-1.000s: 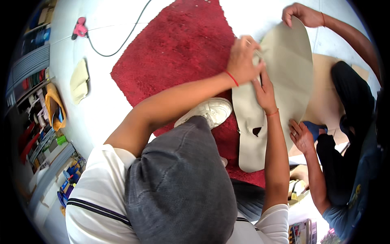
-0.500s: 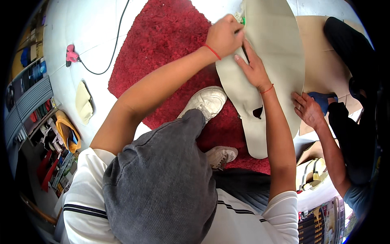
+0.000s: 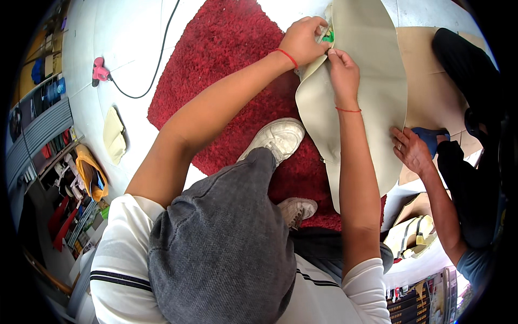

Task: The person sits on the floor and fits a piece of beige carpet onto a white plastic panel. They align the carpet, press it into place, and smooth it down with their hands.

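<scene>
A large, smooth beige sheet (image 3: 372,81), like leather or vinyl, lies in front of me with a wavy left edge. My left hand (image 3: 306,42) is at that upper left edge, fingers curled and thumb pinching the rim. Close beside it, my right hand (image 3: 344,75) is closed, its thumb and forefinger pinched on the same edge, which is lifted and folded. A small green piece (image 3: 328,36) shows under the edge by my left fingers. Whether anything small sits between the fingertips is hidden.
Another person's hand (image 3: 413,150) rests on the sheet's right edge. Below is a red shaggy rug (image 3: 216,70); cardboard (image 3: 429,81) lies to the right. On the left are a pink corded tool (image 3: 99,72), a beige scrap (image 3: 114,135) and a yellow bag (image 3: 90,171).
My right hand, earlier stretched out on the sheet, has moved up and closed on the edge. The sheet's left edge is now more folded, and a dark slit beside my hand no longer shows.
</scene>
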